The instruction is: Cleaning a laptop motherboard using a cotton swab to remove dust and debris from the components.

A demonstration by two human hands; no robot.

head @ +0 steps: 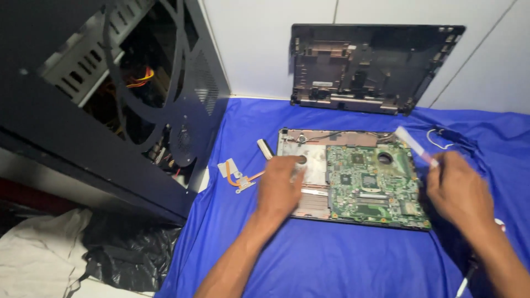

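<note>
An opened laptop base [309, 144] lies on a blue cloth [331, 259], with a green motherboard [372, 185] filling its right part. My left hand [279, 187] rests flat on the bare left part of the base, fingers near a round hole. My right hand [458, 190] hovers at the base's right edge and holds a thin pale brush-like tool [415, 144] that points up and left over the board's corner; it is motion-blurred.
A black laptop bottom cover [370, 66] leans on the white wall. A copper heat pipe piece [237, 175] and a small white part [265, 148] lie left of the base. An open black computer case [110, 94] stands at left. A thin cable [439, 138] lies at right.
</note>
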